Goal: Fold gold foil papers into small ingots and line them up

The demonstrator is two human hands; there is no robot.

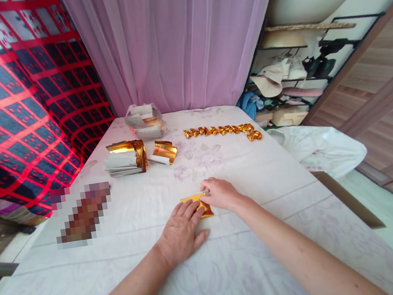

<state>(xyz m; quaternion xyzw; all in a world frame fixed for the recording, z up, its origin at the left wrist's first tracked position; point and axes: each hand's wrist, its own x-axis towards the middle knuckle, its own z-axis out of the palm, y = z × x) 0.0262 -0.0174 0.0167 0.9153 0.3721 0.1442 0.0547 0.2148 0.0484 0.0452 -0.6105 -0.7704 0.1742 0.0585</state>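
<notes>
Presently, we record the following.

Work piece: a small sheet of gold foil paper [198,204] lies flat on the white floral cloth [244,170], just in front of us near the middle of the table, partly covered by both our hands.

Left hand: our left hand [180,232] lies palm down, fingers [191,212] together and extended, pressing on the near left part of the sheet.

Right hand: our right hand [221,194] is curled, fingertips bearing on the sheet's far right edge; whether they pinch a raised flap or merely press it down, we cannot tell.

Step in hand, by our judgement: a fold or crease is being set in the sheet.

Advice on the hold: we would keep the left palm flat and unmoving, since foil slides readily on cloth.

Advice on the crease: we would align the edges first, then run the fingertips firmly along the line in one pass; foil keeps every stray wrinkle.

Risk: the soft cloth gives under pressure, so a crease may wander.

Finished pieces: a row of folded gold shapes [222,130] lies well apart at the far side.

Stock: a stack of banded sheets [124,159] and a loose gold bundle [164,151] sit far left, before a clear bag [144,121].

Obscured: a blurred patch at left; contents not determinable.
</notes>
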